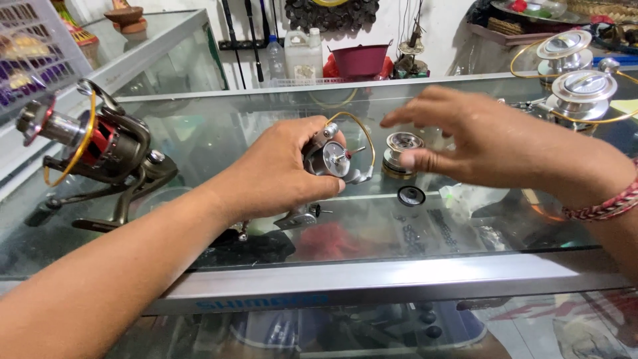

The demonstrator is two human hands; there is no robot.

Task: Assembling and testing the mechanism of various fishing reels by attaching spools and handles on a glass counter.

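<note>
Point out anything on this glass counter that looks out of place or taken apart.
The fishing reel in the left hand has no spool: its bare shaft shows. The spool and a small black ring lie loose on the glass counter.

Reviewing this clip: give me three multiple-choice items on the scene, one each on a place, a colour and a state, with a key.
1. Where does the loose spool sit?
A. on the glass counter
B. in the basket
C. on the floor

2. What colour is the wristband on the right arm?
A. blue
B. red and white
C. green

3. What is the left hand doing?
A. resting flat
B. pointing
C. gripping a spoolless reel body

Key: 1 A, it stands on the glass counter behind the right hand. 2 B, braided red and white. 3 C, fingers wrap the reel body, its shaft bare.
</note>
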